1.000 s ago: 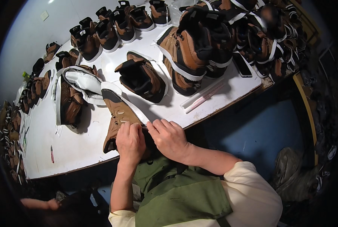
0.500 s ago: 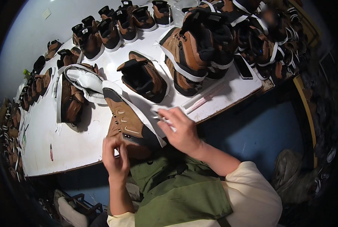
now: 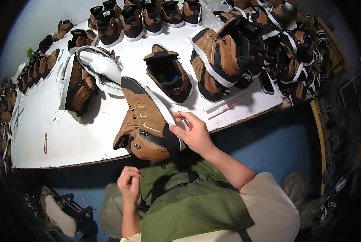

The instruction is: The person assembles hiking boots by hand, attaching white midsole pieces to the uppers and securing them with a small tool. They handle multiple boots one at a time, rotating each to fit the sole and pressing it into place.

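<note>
A brown boot (image 3: 146,117) is lying on its side at the near edge of the white table (image 3: 75,139), showing a matte upper with raised oval ridges, glossy black panels and a white sole with a saw-toothed edge. The right hand (image 3: 194,131) is sitting over that edge, its fingers pinching a thin dark tool (image 3: 183,119). The left hand (image 3: 129,181) is curling near the green apron (image 3: 196,207); whether its fingers are gripping anything, I cannot tell. A padded white piece (image 3: 103,70) and an upright shoe (image 3: 172,76) are crowding the boot's far end. Stacked boots (image 3: 225,60) are partly covering a phone (image 3: 267,84) beyond a long clear pack (image 3: 229,105). Heaped shoes (image 3: 297,56) are fading into darkness rightward, and the boot's underside is facing out of sight.
</note>
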{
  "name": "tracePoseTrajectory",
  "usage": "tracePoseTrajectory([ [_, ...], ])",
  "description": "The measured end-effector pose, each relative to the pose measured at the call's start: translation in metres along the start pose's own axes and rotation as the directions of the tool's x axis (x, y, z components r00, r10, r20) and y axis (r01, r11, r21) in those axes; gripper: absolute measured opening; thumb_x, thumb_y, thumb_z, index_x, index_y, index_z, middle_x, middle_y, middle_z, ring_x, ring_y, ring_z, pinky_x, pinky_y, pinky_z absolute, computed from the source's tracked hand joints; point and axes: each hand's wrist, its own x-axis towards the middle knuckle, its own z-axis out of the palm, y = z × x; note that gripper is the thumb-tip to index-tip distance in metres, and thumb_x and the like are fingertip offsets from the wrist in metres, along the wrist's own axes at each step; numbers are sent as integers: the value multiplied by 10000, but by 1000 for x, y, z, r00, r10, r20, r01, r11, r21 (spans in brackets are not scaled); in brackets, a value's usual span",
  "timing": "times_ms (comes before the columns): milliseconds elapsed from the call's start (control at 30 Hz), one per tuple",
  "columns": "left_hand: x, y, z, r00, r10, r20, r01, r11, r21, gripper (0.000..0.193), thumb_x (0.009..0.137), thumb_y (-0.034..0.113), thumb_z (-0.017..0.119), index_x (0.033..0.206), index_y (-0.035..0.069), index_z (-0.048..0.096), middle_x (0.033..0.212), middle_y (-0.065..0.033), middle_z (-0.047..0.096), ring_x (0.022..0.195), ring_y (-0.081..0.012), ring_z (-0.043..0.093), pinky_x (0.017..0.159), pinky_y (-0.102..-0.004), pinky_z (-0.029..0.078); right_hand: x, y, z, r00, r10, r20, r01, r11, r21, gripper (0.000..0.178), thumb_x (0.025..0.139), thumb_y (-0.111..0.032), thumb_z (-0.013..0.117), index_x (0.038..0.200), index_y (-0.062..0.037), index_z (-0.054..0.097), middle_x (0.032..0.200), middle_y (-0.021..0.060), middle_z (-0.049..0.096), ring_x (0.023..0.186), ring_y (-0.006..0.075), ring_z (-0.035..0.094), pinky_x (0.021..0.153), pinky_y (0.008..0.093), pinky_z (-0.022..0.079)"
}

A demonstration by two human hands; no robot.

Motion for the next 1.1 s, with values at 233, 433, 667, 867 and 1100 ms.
tracePoseTrajectory([
  [233,27,1,25,924,-381,10,348,833,-430,311,936,65,573,1224,-45,531,1061,-44,595,929,-111,551,848,-248,453,42,-13,20,998,63,23,-64,997,36,412,870,-199,731,1104,113,600,937,69,636,853,68,549,736,218,472],
  [433,41,2,39,915,-400,60,352,714,-605,409,893,36,644,1261,-42,486,1072,-33,591,910,-86,539,825,-229,444,65,-6,34,957,231,176,-270,930,249,317,887,-181,712,1066,68,634,868,4,645,757,40,538,694,200,457],
  [667,27,2,49,931,-360,66,331,750,-573,389,843,63,710,1176,-20,525,989,-10,629,812,-51,543,737,-210,436,57,-3,29,921,266,283,-367,836,407,276,958,-181,607,1137,29,603,1039,47,663,903,80,599,824,252,489],
  [867,24,10,39,936,-340,89,338,803,-491,388,825,43,720,1161,-29,540,968,-25,644,830,-75,575,710,-222,456,51,4,23,900,261,350,-415,757,504,331,981,-178,538,1248,17,539,1135,106,654,988,161,648,877,319,524],
  [1100,18,9,38,943,-325,72,320,822,-471,424,809,48,738,1172,-48,541,964,-42,654,810,-83,580,714,-232,469,43,6,20,882,255,396,-453,692,563,345,973,-179,550,1253,22,537,1154,109,650,995,169,647,888,328,519],
])
